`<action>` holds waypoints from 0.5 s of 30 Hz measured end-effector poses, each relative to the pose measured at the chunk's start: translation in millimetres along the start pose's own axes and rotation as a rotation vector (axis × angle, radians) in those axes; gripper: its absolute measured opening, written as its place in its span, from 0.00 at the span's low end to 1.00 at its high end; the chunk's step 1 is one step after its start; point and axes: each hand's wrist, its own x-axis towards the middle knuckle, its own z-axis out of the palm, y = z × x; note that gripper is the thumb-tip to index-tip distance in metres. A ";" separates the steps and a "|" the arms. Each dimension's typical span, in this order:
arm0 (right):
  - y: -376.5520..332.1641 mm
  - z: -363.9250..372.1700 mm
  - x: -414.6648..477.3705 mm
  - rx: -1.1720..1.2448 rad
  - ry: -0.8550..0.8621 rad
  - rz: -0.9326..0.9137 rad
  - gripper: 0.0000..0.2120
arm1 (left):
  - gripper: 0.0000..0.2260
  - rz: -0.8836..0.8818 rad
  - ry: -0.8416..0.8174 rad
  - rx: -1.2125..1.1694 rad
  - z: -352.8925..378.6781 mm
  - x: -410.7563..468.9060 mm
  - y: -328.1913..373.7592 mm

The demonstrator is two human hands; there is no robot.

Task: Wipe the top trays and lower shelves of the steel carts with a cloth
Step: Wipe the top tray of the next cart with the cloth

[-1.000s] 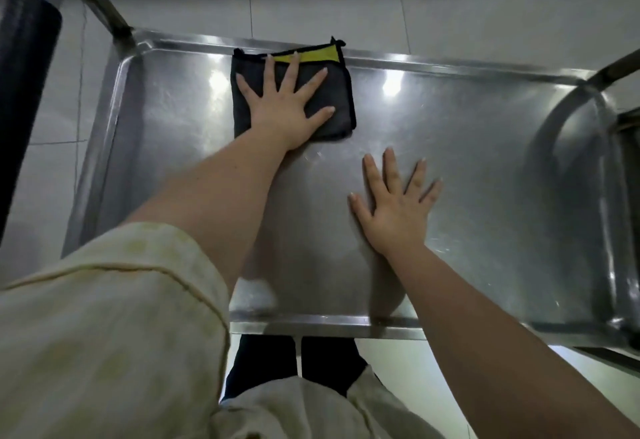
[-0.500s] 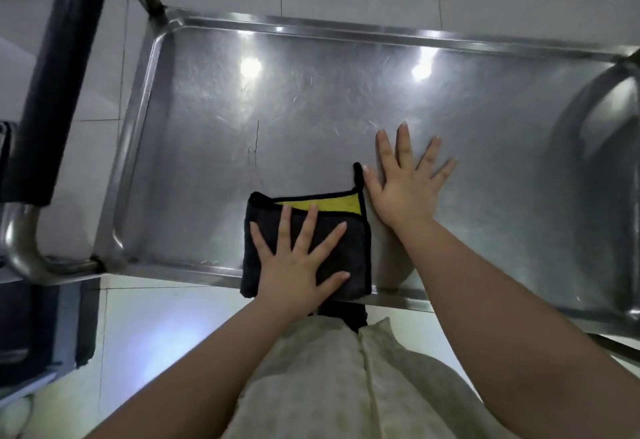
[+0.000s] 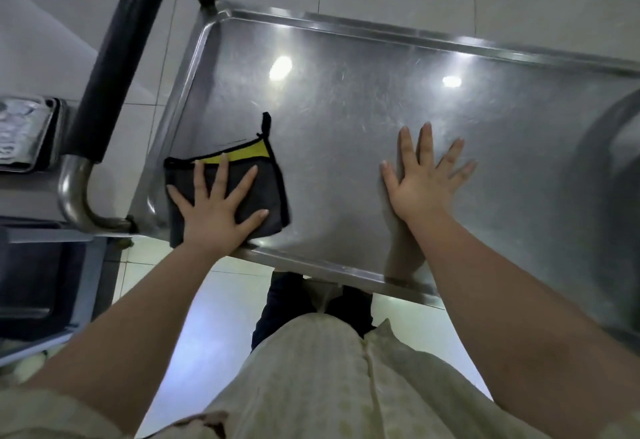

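A folded dark grey cloth (image 3: 263, 192) with a yellow strip and black edging lies in the near left corner of the steel cart's top tray (image 3: 346, 99). My left hand (image 3: 214, 210) presses flat on the cloth with its fingers spread. My right hand (image 3: 422, 179) lies flat on the bare steel to the right of the cloth, fingers spread, holding nothing. The cart's lower shelves are hidden under the tray.
The cart's push handle with a black grip (image 3: 117, 68) runs along the tray's left end. Another steel cart or tray (image 3: 24, 133) stands at the far left. A curved steel bar (image 3: 609, 161) crosses the tray's right end. Pale tiled floor lies around.
My left hand has pulled the cloth from the tray's far rim to the near edge, then slid it left into the corner. My right hand has stayed flat on the tray.
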 end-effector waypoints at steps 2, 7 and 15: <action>-0.3 -0.2 -0.7 -0.007 -0.011 -0.004 0.33 | 0.34 0.109 0.008 -0.001 3.5 -0.6 53.6; 2.9 -3.1 -2.0 0.022 -0.022 -0.029 0.32 | 0.34 0.276 0.008 -0.021 4.2 -17.7 148.1; 0.6 -6.2 -2.3 0.018 -0.062 -0.022 0.34 | 0.37 -0.201 -0.049 -0.112 3.2 -24.5 -24.8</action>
